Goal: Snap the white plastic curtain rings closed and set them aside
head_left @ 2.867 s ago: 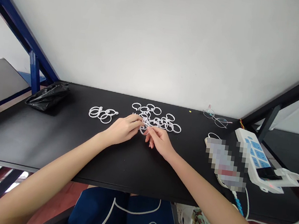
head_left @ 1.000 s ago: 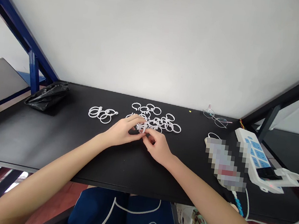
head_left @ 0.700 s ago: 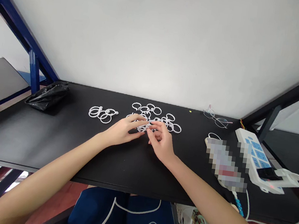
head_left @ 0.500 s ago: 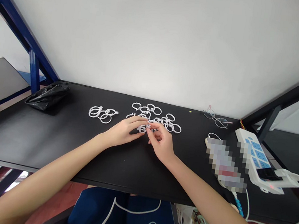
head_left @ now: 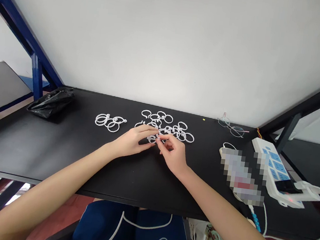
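Note:
Both my hands meet at the near side of a loose spread of white plastic rings (head_left: 182, 126), which look like curtain rings. My left hand (head_left: 133, 142) curves round a white ring (head_left: 152, 139), thumb below and fingers above it. The thumb and forefinger of my right hand (head_left: 173, 153) pinch the right edge of this same ring; its small details are hidden by the fingertips. A smaller group of white rings (head_left: 113, 127) lies on the black table left of my left hand.
A crumpled black plastic bag (head_left: 51, 103) lies at the table's left. Wire-framed glasses (head_left: 236, 131) rest at the back right, near a blurred phone (head_left: 241, 176) and a white power strip (head_left: 273, 166) with cables. A white wall stands behind the black table (head_left: 116, 181).
My right fingertips have shifted very slightly at the ring. My left hand and the rings on the table stay in place.

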`<action>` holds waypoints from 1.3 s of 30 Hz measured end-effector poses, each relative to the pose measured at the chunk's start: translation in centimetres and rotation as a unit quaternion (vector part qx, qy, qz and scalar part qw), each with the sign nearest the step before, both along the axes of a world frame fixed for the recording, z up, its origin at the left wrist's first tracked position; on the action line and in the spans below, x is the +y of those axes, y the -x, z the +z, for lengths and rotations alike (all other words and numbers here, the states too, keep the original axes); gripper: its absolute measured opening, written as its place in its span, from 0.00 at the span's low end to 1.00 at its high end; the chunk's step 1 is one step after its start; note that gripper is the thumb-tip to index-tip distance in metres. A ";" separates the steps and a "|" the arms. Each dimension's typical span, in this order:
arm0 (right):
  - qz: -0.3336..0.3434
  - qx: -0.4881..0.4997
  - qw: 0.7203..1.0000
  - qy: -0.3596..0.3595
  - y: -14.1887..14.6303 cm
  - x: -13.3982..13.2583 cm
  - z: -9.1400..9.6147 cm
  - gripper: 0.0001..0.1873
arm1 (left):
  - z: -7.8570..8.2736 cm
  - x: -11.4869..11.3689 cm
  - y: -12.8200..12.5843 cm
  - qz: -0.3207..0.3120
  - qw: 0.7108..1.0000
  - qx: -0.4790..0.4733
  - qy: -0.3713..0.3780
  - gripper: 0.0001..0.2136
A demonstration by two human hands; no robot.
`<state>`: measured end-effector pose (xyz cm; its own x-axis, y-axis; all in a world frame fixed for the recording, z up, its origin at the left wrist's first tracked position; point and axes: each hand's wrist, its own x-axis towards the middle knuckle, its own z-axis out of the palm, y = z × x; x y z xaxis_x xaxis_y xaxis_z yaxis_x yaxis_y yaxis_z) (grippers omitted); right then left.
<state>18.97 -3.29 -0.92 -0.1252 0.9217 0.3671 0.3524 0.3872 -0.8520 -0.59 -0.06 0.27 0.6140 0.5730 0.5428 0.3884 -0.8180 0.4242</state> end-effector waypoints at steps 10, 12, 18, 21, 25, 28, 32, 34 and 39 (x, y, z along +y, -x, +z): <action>0.001 0.002 1.000 0.004 -0.1 0.0 0.0 0.08 | 0.2 -0.1 0.0 -0.017 1.000 0.021 -0.003 0.16; 0.007 0.007 1.000 0.007 -0.1 0.0 0.0 0.08 | 0.3 -0.1 0.0 -0.021 1.000 0.022 0.002 0.15; 0.022 0.005 1.000 -0.001 0.0 0.0 0.0 0.08 | 0.6 -0.1 0.0 -0.028 0.999 0.016 0.012 0.14; 0.023 0.003 1.000 -0.012 0.0 0.0 0.1 0.08 | 0.7 -0.1 0.0 -0.028 0.999 0.015 0.019 0.14; 0.027 -0.004 0.999 -0.030 0.1 -0.1 0.1 0.07 | 0.7 -0.1 -0.1 -0.035 0.999 0.020 0.030 0.14; 0.022 -0.009 0.999 -0.042 0.1 -0.1 0.2 0.07 | 0.8 -0.2 -0.1 -0.036 0.998 0.028 0.039 0.13; 0.023 -0.004 0.999 -0.046 0.2 -0.1 0.1 0.07 | 1.1 -0.4 -0.2 -0.032 0.997 0.036 0.052 0.12; 0.025 0.000 0.999 -0.043 0.2 -0.1 0.1 0.08 | 1.2 -0.5 -0.2 -0.028 0.997 0.043 0.058 0.12; 0.038 0.009 0.998 -0.038 0.2 -0.2 0.1 0.08 | 1.1 -0.4 -0.2 -0.018 0.997 0.042 0.070 0.12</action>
<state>18.81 -3.49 -0.80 -0.1876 0.8787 0.4390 0.3047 0.4769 -0.8244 -0.37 -0.48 1.41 0.6753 0.6164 0.4050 0.3997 -0.7673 0.5015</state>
